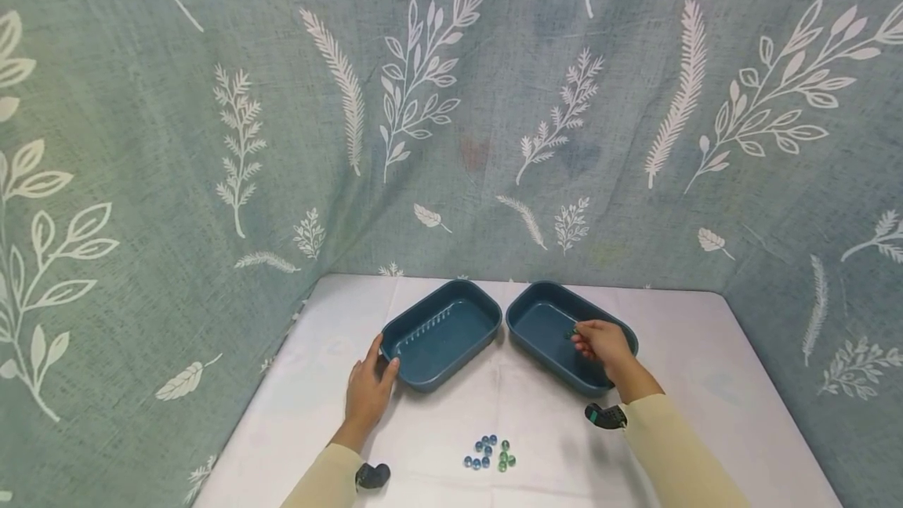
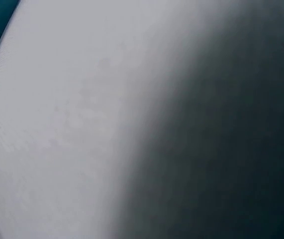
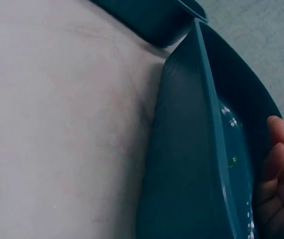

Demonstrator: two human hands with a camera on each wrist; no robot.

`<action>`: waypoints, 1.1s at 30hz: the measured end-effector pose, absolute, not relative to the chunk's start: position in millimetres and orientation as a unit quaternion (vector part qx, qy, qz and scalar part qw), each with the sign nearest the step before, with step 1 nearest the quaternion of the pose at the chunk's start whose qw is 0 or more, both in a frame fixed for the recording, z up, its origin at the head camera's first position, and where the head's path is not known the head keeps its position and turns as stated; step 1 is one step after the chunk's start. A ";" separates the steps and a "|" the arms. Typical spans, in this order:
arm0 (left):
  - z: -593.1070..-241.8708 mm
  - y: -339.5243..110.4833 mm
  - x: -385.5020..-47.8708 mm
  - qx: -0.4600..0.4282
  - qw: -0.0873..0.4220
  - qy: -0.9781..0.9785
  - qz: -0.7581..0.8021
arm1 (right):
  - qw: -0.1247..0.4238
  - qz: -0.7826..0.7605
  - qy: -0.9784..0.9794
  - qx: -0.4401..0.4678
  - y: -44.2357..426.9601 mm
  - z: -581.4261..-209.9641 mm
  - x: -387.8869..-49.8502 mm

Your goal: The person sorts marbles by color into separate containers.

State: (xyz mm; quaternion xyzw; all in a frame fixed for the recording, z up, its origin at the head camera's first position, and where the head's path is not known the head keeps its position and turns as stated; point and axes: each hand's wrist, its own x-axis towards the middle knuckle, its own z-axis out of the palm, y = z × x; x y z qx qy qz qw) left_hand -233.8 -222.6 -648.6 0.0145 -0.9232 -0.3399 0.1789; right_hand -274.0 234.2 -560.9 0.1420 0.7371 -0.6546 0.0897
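My left hand (image 1: 368, 392) rests against the near-left end of the left blue tray (image 1: 416, 384), fingers and thumb spread and fairly straight along its rim. Over the right blue tray (image 1: 518, 335) is my right hand (image 1: 605, 342), fingers loosely bent. A green marble (image 3: 234, 160) shows inside that tray, just off the fingertips in the right wrist view. Nothing is visible between the fingers and thumb there. On the cloth in front lie several blue marbles (image 1: 487, 451) beside several green marbles (image 1: 503, 457). The left wrist view is mostly blurred and shows no hand.
A white cloth (image 1: 536, 484) covers the table under both trays, which stand angled with their inner ends close together. Behind and to the sides hangs a grey-green leaf-patterned curtain (image 1: 487, 234). Each wrist carries a small dark camera.
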 end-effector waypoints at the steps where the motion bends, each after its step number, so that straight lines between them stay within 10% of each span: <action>1: -648.8 -222.9 -233.9 0.016 0.181 -0.923 -0.340 | 0.089 -0.656 0.735 0.145 233.1 -561.6 -276.5; 33: -645.2 -222.0 -230.6 0.021 0.161 -0.926 -0.342 | 0.119 -0.671 0.696 0.227 226.0 -589.2 -303.6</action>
